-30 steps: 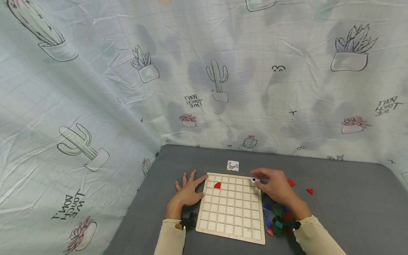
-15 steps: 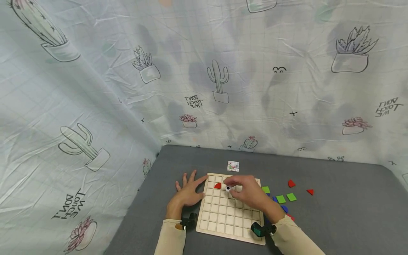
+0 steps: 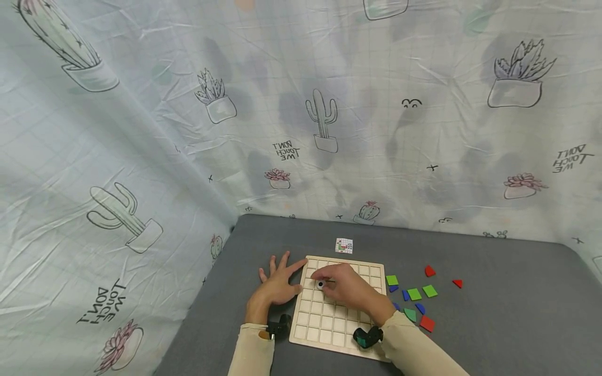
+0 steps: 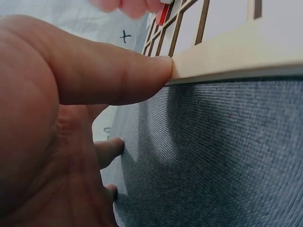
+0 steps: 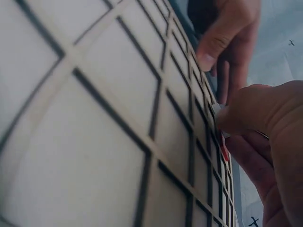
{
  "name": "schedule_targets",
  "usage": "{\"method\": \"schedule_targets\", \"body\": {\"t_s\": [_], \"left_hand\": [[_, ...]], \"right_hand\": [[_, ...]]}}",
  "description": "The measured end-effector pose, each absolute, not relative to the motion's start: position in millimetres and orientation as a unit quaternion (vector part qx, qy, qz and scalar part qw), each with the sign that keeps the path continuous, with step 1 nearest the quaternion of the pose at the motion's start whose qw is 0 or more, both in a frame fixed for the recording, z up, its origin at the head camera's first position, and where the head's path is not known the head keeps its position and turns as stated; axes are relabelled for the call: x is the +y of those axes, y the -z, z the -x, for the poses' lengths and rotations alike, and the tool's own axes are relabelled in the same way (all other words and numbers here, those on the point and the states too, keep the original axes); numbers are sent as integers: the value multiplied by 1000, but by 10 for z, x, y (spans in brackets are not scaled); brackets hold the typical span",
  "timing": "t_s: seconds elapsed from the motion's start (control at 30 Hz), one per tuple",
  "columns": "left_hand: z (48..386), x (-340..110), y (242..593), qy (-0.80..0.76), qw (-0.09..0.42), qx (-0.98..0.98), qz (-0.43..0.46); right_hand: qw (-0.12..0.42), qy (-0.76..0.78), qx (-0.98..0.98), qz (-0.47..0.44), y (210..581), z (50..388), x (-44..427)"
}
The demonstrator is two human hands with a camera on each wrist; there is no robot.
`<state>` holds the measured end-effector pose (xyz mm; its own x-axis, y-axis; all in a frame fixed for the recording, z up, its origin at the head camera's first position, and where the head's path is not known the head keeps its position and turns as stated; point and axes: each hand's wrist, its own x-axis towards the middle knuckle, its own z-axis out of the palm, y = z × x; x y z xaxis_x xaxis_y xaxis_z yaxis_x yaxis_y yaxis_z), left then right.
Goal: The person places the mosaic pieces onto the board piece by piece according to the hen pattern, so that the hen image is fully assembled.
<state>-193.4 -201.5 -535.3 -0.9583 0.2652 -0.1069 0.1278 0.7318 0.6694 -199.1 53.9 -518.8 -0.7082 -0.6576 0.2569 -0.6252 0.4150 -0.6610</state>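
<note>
A pale wooden grid board (image 3: 324,335) lies on the grey table. My left hand (image 3: 278,284) has its fingers spread at the board's left edge; in the left wrist view the thumb (image 4: 118,71) presses against the board's side. Over the upper left cells, my right hand (image 3: 345,284) pinches a small white tile with a black dot (image 3: 321,284) between thumb and fingers. A red piece (image 5: 224,150) shows beside those fingers in the right wrist view, while the right hand covers it in the head view.
Right of the board lie loose flat pieces, among them green squares (image 3: 430,290), a red square (image 3: 427,324), a red triangle (image 3: 458,283) and a blue piece (image 3: 420,308). A small printed card (image 3: 344,245) lies behind the board. Patterned curtains (image 3: 376,130) surround the table.
My right hand has carried the white tile leftward from the board's right edge to its upper left cells, uncovering the loose pieces. My left hand stays at the left edge.
</note>
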Motion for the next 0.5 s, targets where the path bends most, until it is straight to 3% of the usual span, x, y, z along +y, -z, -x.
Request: {"method": "schedule_targets", "body": {"t_s": [0.5], "left_hand": [[1941,-2028,5407,-351,86,926,-109]], "right_hand": [[-62,326,860,389,5259,1979,445]]}}
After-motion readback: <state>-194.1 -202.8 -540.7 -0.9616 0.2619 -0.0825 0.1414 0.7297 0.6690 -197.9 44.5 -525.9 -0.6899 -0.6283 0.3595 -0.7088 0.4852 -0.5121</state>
